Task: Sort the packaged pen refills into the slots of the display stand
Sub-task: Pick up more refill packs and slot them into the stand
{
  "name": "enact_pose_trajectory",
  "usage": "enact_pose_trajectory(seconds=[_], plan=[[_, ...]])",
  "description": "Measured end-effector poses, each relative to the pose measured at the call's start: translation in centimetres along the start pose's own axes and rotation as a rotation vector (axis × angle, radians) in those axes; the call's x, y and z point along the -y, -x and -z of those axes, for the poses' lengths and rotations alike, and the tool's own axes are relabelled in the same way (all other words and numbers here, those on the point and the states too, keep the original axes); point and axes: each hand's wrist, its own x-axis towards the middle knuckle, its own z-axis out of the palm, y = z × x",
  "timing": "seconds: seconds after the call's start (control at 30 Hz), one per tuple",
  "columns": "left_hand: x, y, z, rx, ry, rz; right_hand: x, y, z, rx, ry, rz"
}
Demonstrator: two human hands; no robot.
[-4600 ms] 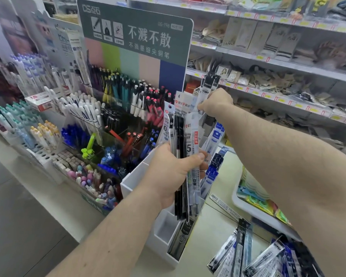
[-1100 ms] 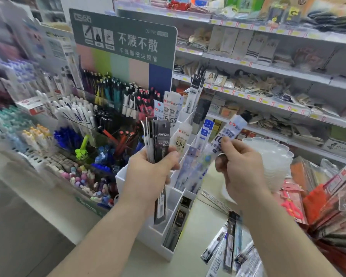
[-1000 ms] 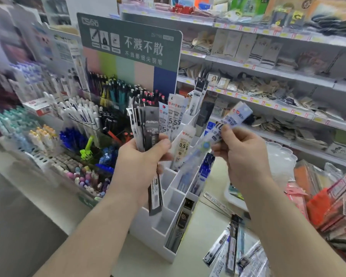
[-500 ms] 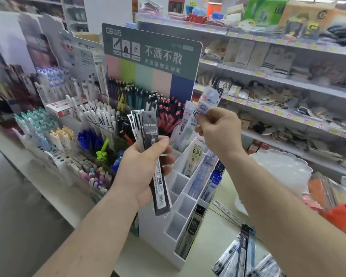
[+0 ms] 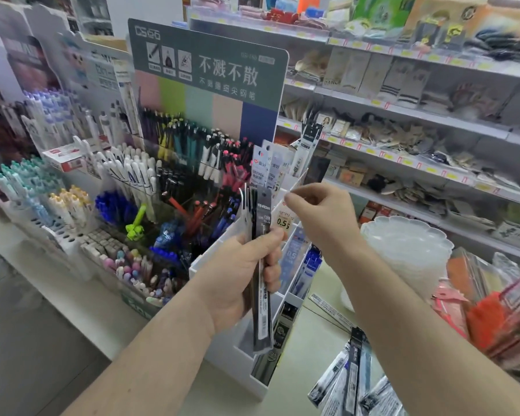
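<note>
1. Left hand (image 5: pixel 237 277) grips a bunch of dark refill packs (image 5: pixel 260 265) in front of the white stand (image 5: pixel 222 340)
2. Right hand (image 5: pixel 321 217) hovers above the upper slots, fingers loosely curled, apparently empty
3. Judged between placements; next, pull one pack and match its slot

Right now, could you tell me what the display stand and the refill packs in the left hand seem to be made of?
Display stand: looks like white rigid plastic or acrylic, with smooth, thin, straight slot walls. Refill packs gripped by the left hand: apparently thin glossy plastic sleeves, dark printed, with a sheen; whether card sits inside cannot be told.
</note>
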Motion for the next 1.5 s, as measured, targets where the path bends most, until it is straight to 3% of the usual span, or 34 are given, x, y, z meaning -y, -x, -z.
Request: enact_pose_trajectory(seconds=[0.1,0.27,0.53,0.77,1.03,1.3,1.43,1.5], plan=[[0.9,-0.7,0.0,-0.005,0.047,0.077,-0.4,3.0,1.6,0.029,-0.218,-0.066],[2.5,-1.7,-0.8,-0.026,0.03,0.058,-2.0,8.2,3.1,0.058,-0.291,-0.128],[5.1,-2.6,-2.0,-0.092,0.058,0.062,-3.7,11.4,3.3,0.044,0.091,-0.143],[6.1,-2.6,-1.8,-0.024,0.016,0.04,-4.3,11.2,3.8,0.038,-0.164,-0.258],[6.6,-2.8,-1.3,-0.141,-0.041,-0.013,-4.8,11.3,3.6,0.082,-0.368,-0.369],[7.0,-3.1,-1.0,-0.199,-0.127,-0.057,-5.1,11.2,2.9,-0.001,0.104,-0.179],[6.9,-3.1,-0.8,-0.189,-0.133,-0.061,-4.6,11.0,2.6,0.068,-0.233,-0.347],[6.9,-3.1,-0.8,-0.207,-0.147,-0.072,-4.8,11.1,2.4,0.037,-0.238,-0.339]])
